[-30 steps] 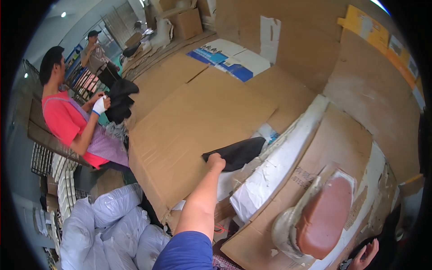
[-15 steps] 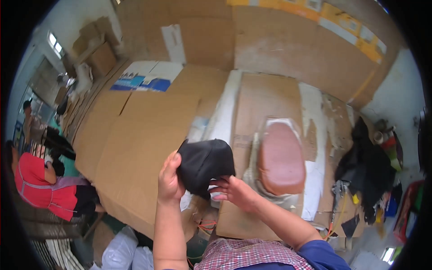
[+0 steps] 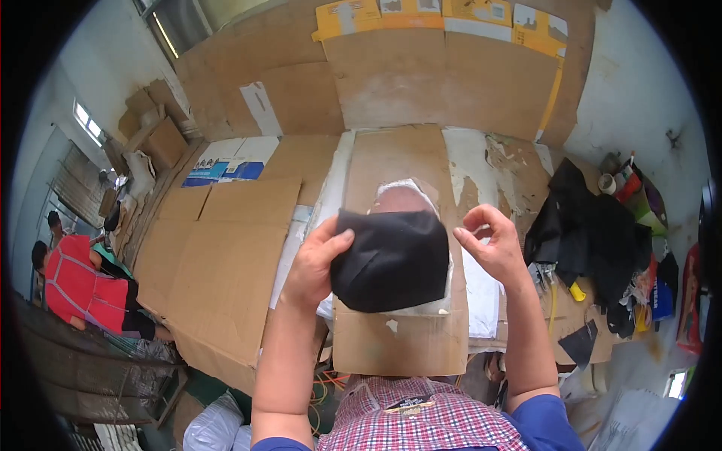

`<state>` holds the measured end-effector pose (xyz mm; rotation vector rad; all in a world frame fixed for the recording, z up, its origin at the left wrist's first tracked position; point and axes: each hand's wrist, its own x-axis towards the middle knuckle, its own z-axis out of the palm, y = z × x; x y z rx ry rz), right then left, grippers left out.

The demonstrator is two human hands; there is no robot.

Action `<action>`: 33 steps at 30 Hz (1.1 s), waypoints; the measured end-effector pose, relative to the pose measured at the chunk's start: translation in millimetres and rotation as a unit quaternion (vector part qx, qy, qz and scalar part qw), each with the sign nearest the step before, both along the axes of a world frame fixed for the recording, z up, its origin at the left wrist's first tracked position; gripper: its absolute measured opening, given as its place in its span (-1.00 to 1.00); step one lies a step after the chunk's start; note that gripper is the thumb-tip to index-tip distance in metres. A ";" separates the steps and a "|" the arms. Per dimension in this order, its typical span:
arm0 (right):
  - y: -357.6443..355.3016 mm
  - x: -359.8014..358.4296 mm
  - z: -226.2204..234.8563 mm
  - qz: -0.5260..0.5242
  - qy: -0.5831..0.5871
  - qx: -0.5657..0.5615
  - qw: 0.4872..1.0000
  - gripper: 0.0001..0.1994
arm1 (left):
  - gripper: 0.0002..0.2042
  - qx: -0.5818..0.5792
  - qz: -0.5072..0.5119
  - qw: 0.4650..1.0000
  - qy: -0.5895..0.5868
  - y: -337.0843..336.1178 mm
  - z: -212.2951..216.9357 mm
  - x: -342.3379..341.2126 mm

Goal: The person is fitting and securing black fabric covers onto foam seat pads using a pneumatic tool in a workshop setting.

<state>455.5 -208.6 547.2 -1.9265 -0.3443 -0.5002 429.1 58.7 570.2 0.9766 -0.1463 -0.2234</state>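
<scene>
Black cloth piece [image 3: 391, 259] in left hand [image 3: 312, 263]

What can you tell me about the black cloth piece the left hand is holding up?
The black cloth piece looks like soft matte fabric, roughly rectangular with rounded lower corners and faint fold creases. It hangs flat, facing the camera, above the cardboard-covered table. The left hand pinches its upper left corner; the right hand is close beside its right edge, apparently not gripping it.

Two hands [image 3: 316, 267] [image 3: 492, 248], one black fabric piece [image 3: 391, 259], one black clothes pile [image 3: 594, 240].
</scene>
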 end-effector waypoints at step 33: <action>-6.9 3.4 -166.4 0.117 0.402 0.524 0.741 -0.50 | -0.54 -0.280 0.095 0.930 0.217 21.6 -230.7 -38.6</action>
